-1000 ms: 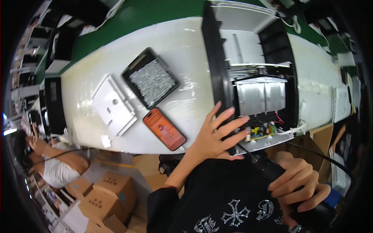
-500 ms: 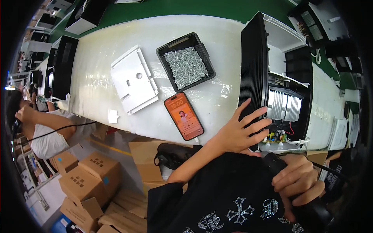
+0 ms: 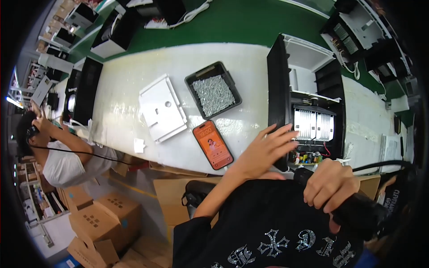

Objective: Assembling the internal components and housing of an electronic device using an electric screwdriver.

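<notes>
My left hand (image 3: pixel 268 154) lies with fingers spread over the near left edge of a black appliance housing (image 3: pixel 278 80). Through the housing's open side show silver finned metal blocks (image 3: pixel 314 126), a small circuit board (image 3: pixel 308 157) and a red wire. In my right hand (image 3: pixel 331 185) is a black corded power screwdriver (image 3: pixel 364 216), its nose pointing at the near end of the housing. Whether its tip touches the housing cannot be seen. Left of the housing are a black bin of silver screws (image 3: pixel 213 94) and a white plastic panel (image 3: pixel 163 109).
A phone with an orange screen (image 3: pixel 213 145) lies at the near edge of the white-topped bench (image 3: pixel 250 105). Cardboard boxes (image 3: pixel 96 223) stand on the floor at lower left. Another person (image 3: pixel 67 154) works at the left. More black housings (image 3: pixel 114 33) stand beyond the bench.
The view has shifted, so the bench things sit lower in it. My left hand stays at the housing's near edge, and my right hand still grips the screwdriver. The other person's arm has risen.
</notes>
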`<state>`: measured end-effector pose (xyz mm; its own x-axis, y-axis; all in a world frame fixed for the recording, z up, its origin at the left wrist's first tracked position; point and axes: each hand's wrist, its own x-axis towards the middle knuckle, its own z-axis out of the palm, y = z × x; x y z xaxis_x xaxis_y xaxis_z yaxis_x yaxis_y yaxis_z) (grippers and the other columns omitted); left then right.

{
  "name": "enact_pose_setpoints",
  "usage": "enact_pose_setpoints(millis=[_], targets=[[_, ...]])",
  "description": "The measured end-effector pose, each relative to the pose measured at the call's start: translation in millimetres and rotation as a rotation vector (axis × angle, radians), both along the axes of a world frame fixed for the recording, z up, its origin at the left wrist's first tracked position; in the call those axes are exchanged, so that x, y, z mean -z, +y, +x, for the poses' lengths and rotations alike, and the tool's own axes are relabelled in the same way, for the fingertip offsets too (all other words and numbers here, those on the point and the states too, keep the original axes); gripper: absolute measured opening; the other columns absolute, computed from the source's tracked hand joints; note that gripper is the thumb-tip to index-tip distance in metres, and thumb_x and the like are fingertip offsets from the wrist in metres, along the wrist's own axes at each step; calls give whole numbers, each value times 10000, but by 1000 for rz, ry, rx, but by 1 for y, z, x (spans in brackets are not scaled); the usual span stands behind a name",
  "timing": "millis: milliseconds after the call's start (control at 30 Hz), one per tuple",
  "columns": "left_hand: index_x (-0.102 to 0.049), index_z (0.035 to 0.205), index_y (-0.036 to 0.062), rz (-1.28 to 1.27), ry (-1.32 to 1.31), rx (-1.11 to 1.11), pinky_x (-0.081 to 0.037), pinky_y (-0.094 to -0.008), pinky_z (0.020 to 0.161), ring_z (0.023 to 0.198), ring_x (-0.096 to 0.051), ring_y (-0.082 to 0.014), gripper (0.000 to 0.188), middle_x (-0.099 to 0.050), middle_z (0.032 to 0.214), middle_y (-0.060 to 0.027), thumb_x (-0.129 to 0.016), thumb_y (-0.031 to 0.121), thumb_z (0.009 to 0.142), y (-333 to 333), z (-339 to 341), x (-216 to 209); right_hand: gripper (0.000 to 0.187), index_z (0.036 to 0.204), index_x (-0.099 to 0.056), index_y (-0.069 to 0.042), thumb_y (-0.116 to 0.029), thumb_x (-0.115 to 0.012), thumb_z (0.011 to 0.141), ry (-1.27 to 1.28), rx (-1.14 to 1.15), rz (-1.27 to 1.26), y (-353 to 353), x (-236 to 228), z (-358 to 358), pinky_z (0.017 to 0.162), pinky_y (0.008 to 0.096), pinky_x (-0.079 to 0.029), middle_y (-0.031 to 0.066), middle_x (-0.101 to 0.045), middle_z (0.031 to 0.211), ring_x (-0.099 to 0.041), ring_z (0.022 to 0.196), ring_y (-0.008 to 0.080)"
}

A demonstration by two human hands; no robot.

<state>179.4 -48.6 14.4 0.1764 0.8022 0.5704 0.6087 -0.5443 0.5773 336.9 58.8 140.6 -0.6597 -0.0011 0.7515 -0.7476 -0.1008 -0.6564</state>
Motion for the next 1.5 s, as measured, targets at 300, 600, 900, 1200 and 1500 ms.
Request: enact_pose_setpoints(millis=[300,600,900,1200,1500], targets=[[-612,1025,35,-290,435,-691,-425,-418,826,956,-563,-324,179,-610,994,-118,-650,64,853,19,-122,-17,416,782,-518,-55,-263,-861,673,437,550,-313,13,-28,148,563,260,-597,28,-558,594,-623,549,111],[-628,908,7,-409,316,-733,-443,-392,818,935,-560,-312,82,-585,987,-107,-654,32,833,32,-129,-6,442,768,-527,-106,-296,-874,570,1012,573,-288,30,-48,225,493,55,-418,-66,-528,652,-510,481,5],[-625,863,-28,-152,-186,-546,-424,-260,627,705,-549,-141,38,-593,765,-91,-607,-62,862,41,-63,-51,294,782,-472,-52,0,-728,648,1194,1054,-425,45,-60,214,409,106,-505,61,-502,848,-520,542,46],[-664,843,35,65,-73,-6,-393,-319,594,639,-576,-194,190,-637,726,-43,-749,195,784,83,40,-83,151,688,-555,-45,10,-691,723,929,190,-389,87,-68,210,337,266,-541,77,-584,588,-567,384,146],[-681,889,41,60,-97,54,-385,-310,618,677,-595,-177,233,-666,807,-36,-778,185,734,86,47,-86,182,630,-615,-48,-28,-685,797,816,62,-430,90,-70,201,320,276,-535,97,-628,566,-599,382,180]])
